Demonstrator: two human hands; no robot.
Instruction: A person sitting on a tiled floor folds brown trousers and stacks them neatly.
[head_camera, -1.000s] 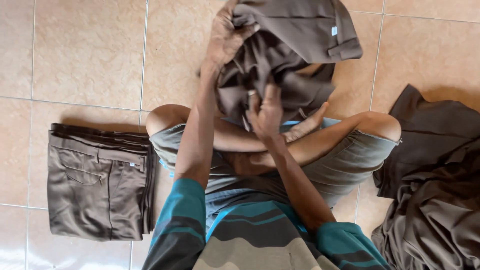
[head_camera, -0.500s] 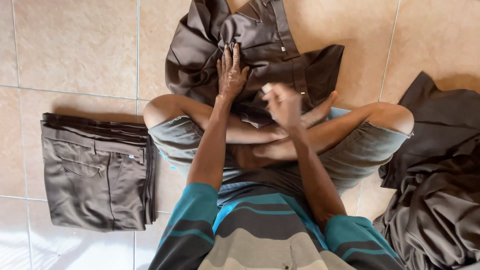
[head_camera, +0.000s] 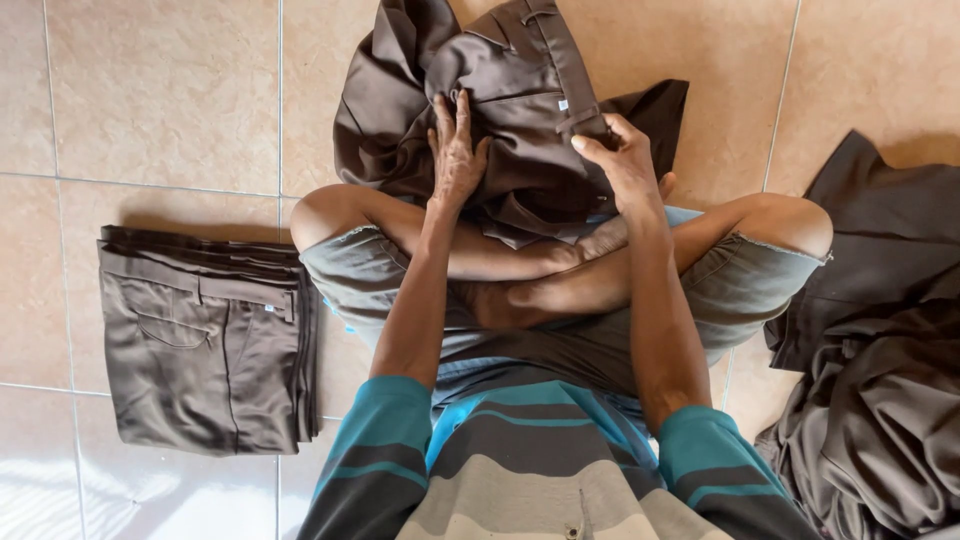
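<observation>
I sit cross-legged on a tiled floor. A crumpled pair of dark brown trousers (head_camera: 520, 90) lies on the tiles in front of my shins, its waistband turned up at the top. My left hand (head_camera: 456, 150) presses flat on the cloth, fingers spread. At the garment's right side my right hand (head_camera: 625, 160) rests with the fingers curled over a fold of the fabric, near the waistband.
A neat stack of folded brown trousers (head_camera: 205, 345) sits on the floor to my left. A loose heap of dark brown garments (head_camera: 880, 350) lies to my right. Beige floor tiles (head_camera: 150, 90) surround everything.
The trousers were held up in both hands a second ago; they have come down onto the floor in front of my legs, and both hands now lie on top of them.
</observation>
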